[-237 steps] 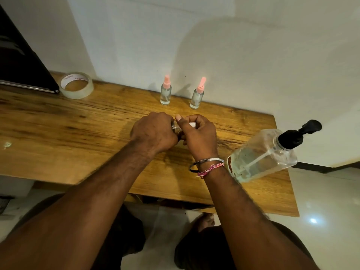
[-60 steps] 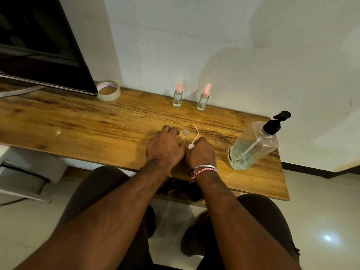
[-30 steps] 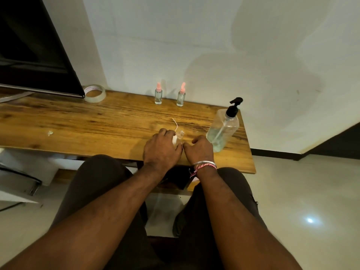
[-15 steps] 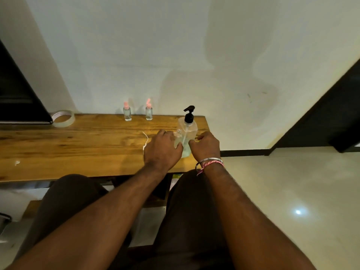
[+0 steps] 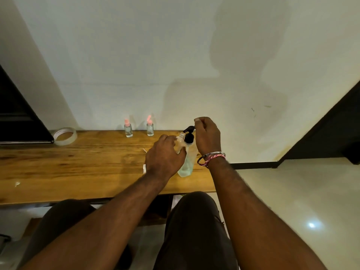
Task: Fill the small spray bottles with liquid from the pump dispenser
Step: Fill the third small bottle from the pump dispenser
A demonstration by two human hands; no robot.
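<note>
My left hand [image 5: 165, 155] grips a small clear spray bottle [image 5: 181, 138] with no cap, its open neck held just under the nozzle of the black pump head [image 5: 189, 129]. The pump dispenser [image 5: 186, 166] stands upright near the table's right end, with some liquid in its bottom. My right hand [image 5: 207, 135] is raised at the pump head with fingers curled over its rear end. Two capped small bottles with pink tops [image 5: 128, 129] [image 5: 150, 128] stand by the wall. A white spray cap [image 5: 144, 168] with its thin tube lies on the wood beside my left wrist.
The wooden table [image 5: 78, 168] ends just right of the dispenser. A roll of clear tape [image 5: 65, 135] lies at the back left beside a dark screen [image 5: 19, 121]. My knees sit under the table's front edge.
My right hand has risen from beside the dispenser to its pump head. My left hand has lifted the open bottle to the nozzle. The spray cap came off the bottle and lies on the table.
</note>
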